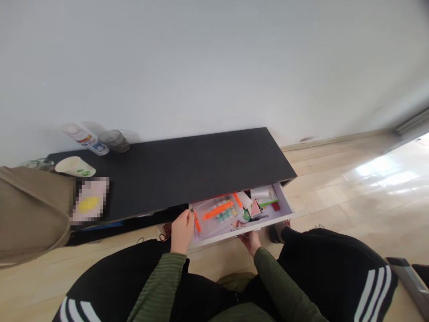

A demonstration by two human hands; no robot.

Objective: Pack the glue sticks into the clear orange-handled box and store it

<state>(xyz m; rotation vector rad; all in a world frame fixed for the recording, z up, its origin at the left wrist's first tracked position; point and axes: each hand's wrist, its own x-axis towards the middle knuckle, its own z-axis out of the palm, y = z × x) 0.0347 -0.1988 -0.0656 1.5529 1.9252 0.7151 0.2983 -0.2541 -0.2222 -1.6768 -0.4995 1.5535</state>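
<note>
Touching one open drawer (214, 238): two hands (182, 230) (252, 242)

Hands, two: left (182, 231), right (252, 242); drawer (283, 200), one; spray can (87, 140), one; glass (115, 141), one; paper cup (73, 167), one; surface (201, 163), one.

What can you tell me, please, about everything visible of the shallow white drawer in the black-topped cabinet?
The shallow white drawer is rectangular and open-topped, with lilac-tinted inner walls and a smooth front, perhaps laminated board. It stands pulled out beneath the right end of the long black cabinet top, its back hidden. Clear plastic cases with orange strips lie in its left part, assorted small items to the right. The left hand is at its left side, the right hand at its front edge.
</note>
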